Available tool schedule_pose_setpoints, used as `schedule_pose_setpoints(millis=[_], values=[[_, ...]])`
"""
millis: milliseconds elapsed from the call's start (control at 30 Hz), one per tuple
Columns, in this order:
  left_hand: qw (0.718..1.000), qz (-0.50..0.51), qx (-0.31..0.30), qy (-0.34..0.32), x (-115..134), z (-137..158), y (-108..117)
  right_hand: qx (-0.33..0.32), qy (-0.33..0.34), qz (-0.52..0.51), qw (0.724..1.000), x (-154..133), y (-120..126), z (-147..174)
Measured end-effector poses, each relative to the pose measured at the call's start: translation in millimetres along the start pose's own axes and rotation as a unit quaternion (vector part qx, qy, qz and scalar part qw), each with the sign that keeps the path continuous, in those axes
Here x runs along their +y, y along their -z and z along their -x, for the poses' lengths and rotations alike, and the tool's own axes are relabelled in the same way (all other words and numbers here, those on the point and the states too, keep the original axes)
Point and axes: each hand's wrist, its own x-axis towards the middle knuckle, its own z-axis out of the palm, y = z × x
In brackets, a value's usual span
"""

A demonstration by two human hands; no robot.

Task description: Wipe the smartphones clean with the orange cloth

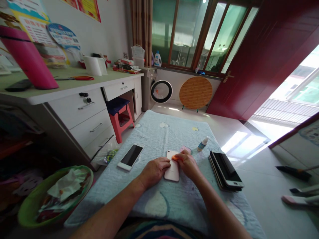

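At far left, a smooth, tapering pink tumbler (32,61) stands on a drawer unit (86,121) with flat white fronts and thin metallic handles. Below it, a round green basket (26,207) holds crumpled white scraps (66,184). A red stool (123,121) with straight, splayed legs comes next.

Then the desk (152,134) begins, draped in soft, puckered pale-blue cloth with rounded pale motifs. Near its left edge lies a slim white phone (131,156), its dark glass face up. The left hand (155,171) lays its fingertips on the left edge of a pale-pink phone (171,173), which lies back up on the cloth, smooth and round-cornered, between both hands; whether that grip is clamped, I cannot tell. The right hand's (188,163) grip is pinched tight on a small orange piece (175,157) against the phone's back. Beyond it stands a small cylindrical bottle (203,144) with a white cap. At right, flat rectangular phones form a slightly uneven stack (226,171), a glossy dark screen uppermost.
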Motion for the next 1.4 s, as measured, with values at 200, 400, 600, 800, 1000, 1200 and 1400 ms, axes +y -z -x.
schedule_pose_setpoints(millis=[200,400,600,800,1000,1200,1400], values=[[1.000,0.006,0.024,0.010,-7.4,1.1,-3.2,-0.042,0.020,-0.035,0.998,-15.4,9.9,33.8],[0.999,0.005,0.032,0.015,-10.7,3.3,-7.5,-0.078,0.037,-0.040,0.995,-26.1,15.0,65.5],[0.999,0.008,0.028,0.015,-15.0,2.3,-8.2,-0.061,0.032,-0.062,0.996,-25.2,10.7,68.7],[1.000,-0.002,0.022,0.013,-15.3,-0.8,-3.5,-0.043,0.046,-0.020,0.998,-37.0,-2.3,51.5],[0.999,0.006,0.037,0.023,-10.2,-2.5,0.9,-0.018,0.020,0.043,0.999,-42.8,-7.3,28.2],[0.997,0.031,0.034,0.064,-17.0,-2.3,-2.4,-0.014,0.008,0.079,0.997,-43.6,-11.9,17.1],[0.995,0.053,0.031,0.084,-23.6,-1.6,-4.1,-0.035,0.092,0.045,0.994,-44.5,-27.5,12.5]])
